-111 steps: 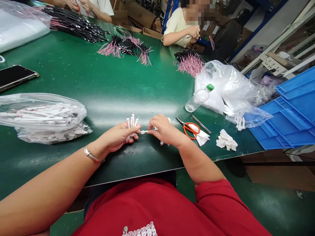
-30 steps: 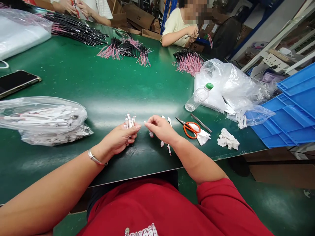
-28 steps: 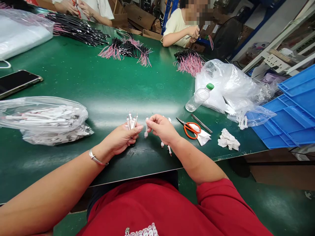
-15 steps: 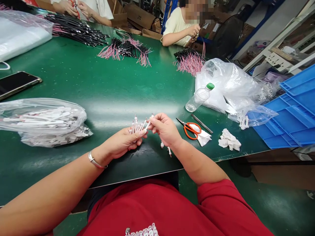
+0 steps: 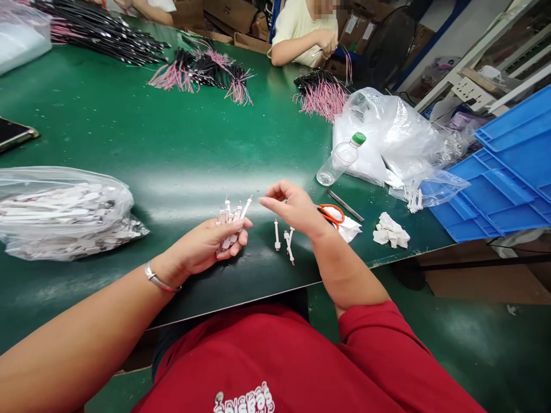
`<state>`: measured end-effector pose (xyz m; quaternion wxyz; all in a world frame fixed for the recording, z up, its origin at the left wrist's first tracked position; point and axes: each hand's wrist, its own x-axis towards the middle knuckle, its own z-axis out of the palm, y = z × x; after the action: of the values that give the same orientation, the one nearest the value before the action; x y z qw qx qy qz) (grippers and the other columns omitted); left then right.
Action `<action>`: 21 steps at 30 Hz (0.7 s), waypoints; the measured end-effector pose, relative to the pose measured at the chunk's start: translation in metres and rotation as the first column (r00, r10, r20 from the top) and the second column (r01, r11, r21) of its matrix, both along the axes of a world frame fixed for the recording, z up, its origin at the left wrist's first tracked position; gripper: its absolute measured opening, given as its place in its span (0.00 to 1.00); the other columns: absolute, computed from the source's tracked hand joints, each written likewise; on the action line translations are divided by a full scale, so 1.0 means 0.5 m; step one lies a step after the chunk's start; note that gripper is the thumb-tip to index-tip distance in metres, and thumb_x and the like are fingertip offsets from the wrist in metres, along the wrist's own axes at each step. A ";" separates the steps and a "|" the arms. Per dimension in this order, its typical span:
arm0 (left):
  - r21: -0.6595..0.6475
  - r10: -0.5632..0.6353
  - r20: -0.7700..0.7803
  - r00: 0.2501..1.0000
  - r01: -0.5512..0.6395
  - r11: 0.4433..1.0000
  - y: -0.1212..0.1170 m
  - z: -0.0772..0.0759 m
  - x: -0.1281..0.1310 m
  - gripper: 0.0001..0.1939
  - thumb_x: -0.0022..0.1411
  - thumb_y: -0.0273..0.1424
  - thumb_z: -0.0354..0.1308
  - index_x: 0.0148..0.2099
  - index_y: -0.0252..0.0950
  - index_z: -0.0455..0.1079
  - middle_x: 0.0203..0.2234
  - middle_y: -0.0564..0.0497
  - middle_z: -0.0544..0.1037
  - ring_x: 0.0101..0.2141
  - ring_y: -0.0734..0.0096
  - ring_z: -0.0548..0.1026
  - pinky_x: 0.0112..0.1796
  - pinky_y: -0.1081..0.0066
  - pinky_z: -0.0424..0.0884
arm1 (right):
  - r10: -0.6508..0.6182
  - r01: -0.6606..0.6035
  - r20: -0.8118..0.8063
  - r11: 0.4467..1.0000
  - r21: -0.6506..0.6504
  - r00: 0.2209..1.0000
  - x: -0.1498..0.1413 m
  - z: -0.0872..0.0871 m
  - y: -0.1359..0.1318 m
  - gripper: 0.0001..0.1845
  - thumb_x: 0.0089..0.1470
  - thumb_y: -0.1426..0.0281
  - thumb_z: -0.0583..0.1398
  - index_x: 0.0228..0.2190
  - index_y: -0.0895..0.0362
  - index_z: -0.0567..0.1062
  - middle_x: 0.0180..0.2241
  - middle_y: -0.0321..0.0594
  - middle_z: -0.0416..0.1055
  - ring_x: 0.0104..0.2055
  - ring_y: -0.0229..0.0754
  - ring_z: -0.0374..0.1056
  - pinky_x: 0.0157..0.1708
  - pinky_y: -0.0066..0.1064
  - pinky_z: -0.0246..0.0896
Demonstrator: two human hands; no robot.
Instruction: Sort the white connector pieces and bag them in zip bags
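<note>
Fingers (image 5: pixel 273 202) of the right hand (image 5: pixel 297 212) have opened and lifted off the white connector pieces (image 5: pixel 276 235) left on the green bench mat (image 5: pixel 172 143), while the left hand (image 5: pixel 202 246) stays closed around a bunch (image 5: pixel 228 226) of them.

The red shirt (image 5: pixel 275 361) carries white rounded lettering (image 5: pixel 244 400) on its chest (cut off by the frame's edge, no word can be read with certainty).

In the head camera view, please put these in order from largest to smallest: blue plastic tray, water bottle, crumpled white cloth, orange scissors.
1. Blue plastic tray
2. Water bottle
3. Crumpled white cloth and orange scissors: these look alike, and the right hand partly hides the scissors, so I cannot rank them.
</note>
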<state>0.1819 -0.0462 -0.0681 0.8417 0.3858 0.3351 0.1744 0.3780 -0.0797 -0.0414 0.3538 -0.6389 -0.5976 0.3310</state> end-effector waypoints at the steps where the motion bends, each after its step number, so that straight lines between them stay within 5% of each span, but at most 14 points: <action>1: -0.006 0.027 -0.020 0.999 -0.027 1.000 0.001 0.001 0.000 0.07 0.57 0.28 0.57 0.38 0.31 0.70 0.19 0.51 0.71 0.15 0.79 0.64 0.11 0.83 0.52 | 0.031 -0.024 0.185 0.999 -0.041 0.982 0.015 0.006 -0.006 0.07 0.53 0.67 0.61 0.30 0.58 0.70 0.28 0.37 0.68 0.32 0.38 0.63 0.35 0.31 0.57; 4: -0.030 0.062 -0.054 0.997 -0.064 0.998 0.004 0.004 -0.001 0.06 0.58 0.24 0.52 0.38 0.30 0.68 0.18 0.51 0.71 0.14 0.77 0.66 0.12 0.81 0.58 | 0.278 -0.207 0.546 0.960 -0.189 0.791 0.047 0.015 -0.031 0.05 0.51 0.76 0.61 0.33 0.59 0.75 0.33 0.43 0.71 0.39 0.44 0.64 0.42 0.35 0.55; 7: -0.069 0.078 -0.072 0.994 -0.083 0.994 0.005 0.005 -0.001 0.05 0.58 0.22 0.51 0.36 0.30 0.67 0.19 0.49 0.72 0.17 0.74 0.70 0.17 0.77 0.67 | 0.413 -0.323 0.638 0.910 -0.261 0.650 0.059 0.008 -0.043 0.12 0.50 0.77 0.63 0.39 0.58 0.76 0.40 0.47 0.70 0.46 0.48 0.61 0.47 0.37 0.53; 11: -0.093 0.135 -0.123 0.983 -0.146 0.985 0.008 0.001 0.003 0.08 0.53 0.18 0.51 0.36 0.29 0.67 0.26 0.46 0.75 0.22 0.73 0.73 0.22 0.75 0.72 | 0.490 -0.348 0.533 0.870 -0.349 0.690 0.063 -0.010 -0.017 0.06 0.51 0.70 0.64 0.33 0.58 0.76 0.35 0.44 0.68 0.43 0.45 0.61 0.44 0.33 0.55; 15: -0.010 0.165 -0.167 0.972 -0.169 0.986 0.015 -0.004 0.003 0.09 0.51 0.19 0.54 0.37 0.31 0.66 0.21 0.53 0.68 0.17 0.80 0.65 0.14 0.83 0.58 | 0.552 -0.414 0.477 0.832 -0.369 0.684 0.044 -0.020 0.014 0.07 0.52 0.72 0.62 0.24 0.58 0.71 0.30 0.40 0.66 0.39 0.42 0.60 0.43 0.31 0.53; 21: 0.291 0.109 -0.231 0.967 -0.038 0.956 0.015 -0.014 -0.009 0.12 0.55 0.36 0.61 0.35 0.33 0.66 0.15 0.60 0.56 0.16 0.84 0.52 0.15 0.84 0.48 | 0.416 -0.378 0.434 0.909 -0.176 0.799 -0.001 -0.010 0.017 0.08 0.55 0.73 0.58 0.25 0.58 0.66 0.27 0.36 0.64 0.33 0.38 0.58 0.35 0.30 0.51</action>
<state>0.1773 -0.0385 -0.0749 0.7228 0.5082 0.4220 0.2030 0.3773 -0.0713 -0.0462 0.0980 -0.5733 -0.7709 0.2597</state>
